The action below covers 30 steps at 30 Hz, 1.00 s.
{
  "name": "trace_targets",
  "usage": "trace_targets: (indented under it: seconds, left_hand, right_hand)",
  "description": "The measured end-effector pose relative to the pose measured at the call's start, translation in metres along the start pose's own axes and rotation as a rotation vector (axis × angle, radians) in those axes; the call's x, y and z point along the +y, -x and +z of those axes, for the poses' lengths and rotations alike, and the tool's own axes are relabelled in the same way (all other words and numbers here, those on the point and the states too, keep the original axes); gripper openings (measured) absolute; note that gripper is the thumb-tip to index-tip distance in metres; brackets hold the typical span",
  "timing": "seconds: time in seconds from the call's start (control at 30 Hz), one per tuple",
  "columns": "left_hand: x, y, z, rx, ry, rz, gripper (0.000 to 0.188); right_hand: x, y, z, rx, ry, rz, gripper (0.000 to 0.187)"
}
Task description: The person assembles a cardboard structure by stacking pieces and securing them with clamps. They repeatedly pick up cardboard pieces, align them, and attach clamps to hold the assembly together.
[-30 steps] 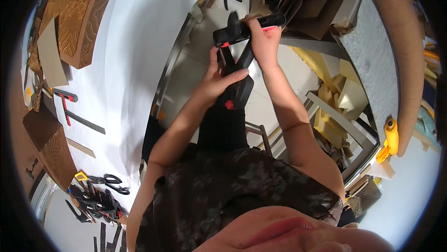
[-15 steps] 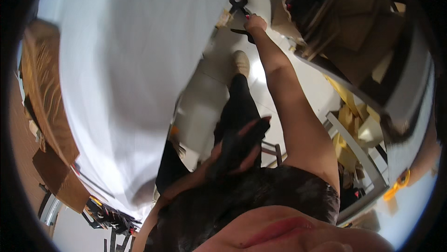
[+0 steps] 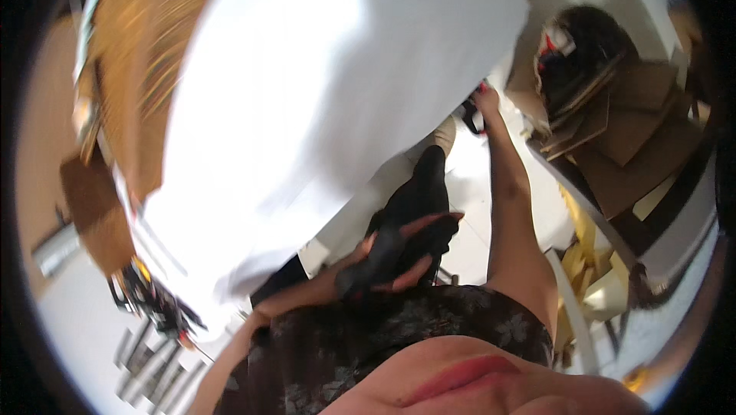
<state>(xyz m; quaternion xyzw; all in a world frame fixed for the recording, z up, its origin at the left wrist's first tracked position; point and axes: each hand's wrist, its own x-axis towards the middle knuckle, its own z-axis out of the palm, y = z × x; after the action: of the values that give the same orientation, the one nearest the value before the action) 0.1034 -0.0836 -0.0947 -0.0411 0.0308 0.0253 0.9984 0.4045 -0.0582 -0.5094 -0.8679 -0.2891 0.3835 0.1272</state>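
Note:
My right arm reaches far forward, and my right hand (image 3: 484,99) is closed on a black spring clamp (image 3: 473,119) with red parts. The clamp is beside the edge of a large white sheet (image 3: 368,93), which partly hides it. Near my body, my left hand (image 3: 418,273) is closed round a dark black object (image 3: 391,250), held in front of my dark patterned top. Blur keeps me from making out that object's kind. A light shoe (image 3: 445,135) shows just under the sheet's edge.
To the right, flat brown cardboard pieces (image 3: 636,131) are stacked beside a bag of dark things (image 3: 583,51). Below them hangs yellow material (image 3: 590,284). Past the sheet on the left are brown cardboard (image 3: 146,47) and several dark tools (image 3: 153,300).
The view has swung, so the sheet reaches farther right. My right hand and the clamp now sit close against its edge, the clamp more hidden. My left hand still grips the black object.

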Motion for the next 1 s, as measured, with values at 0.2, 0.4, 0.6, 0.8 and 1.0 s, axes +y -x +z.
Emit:
trace_targets:
  seconds: [0.2, 0.4, 0.6, 0.8, 1.0]
  left_hand:
    - [-0.042, 0.065, -0.007, 0.161, -0.093, 0.164, 0.076]
    - [-0.098, 0.182, 0.131, 0.289, -0.972, 0.444, 0.114]
    - [-0.095, 0.364, 0.23, 0.957, -1.437, 1.368, 0.094]
    - [0.028, 0.454, 0.169, 1.356, -1.297, 1.494, 0.107]
    - [0.012, 0.462, 0.175, 1.645, -1.499, 1.251, 0.072]
  right_hand:
    - [0.044, 0.253, -0.103, 0.008, -0.283, -0.232, 0.019]
    - [-0.08, 0.474, -0.202, 0.316, -0.435, -0.792, 0.02]
    - [-0.304, 0.644, -0.212, 0.372, 0.146, -1.066, 0.023]
    - [-0.457, 0.673, -0.135, 0.448, 0.784, -1.223, 0.033]
    - [-0.5, 0.673, -0.106, 0.441, 0.842, -1.123, 0.043]
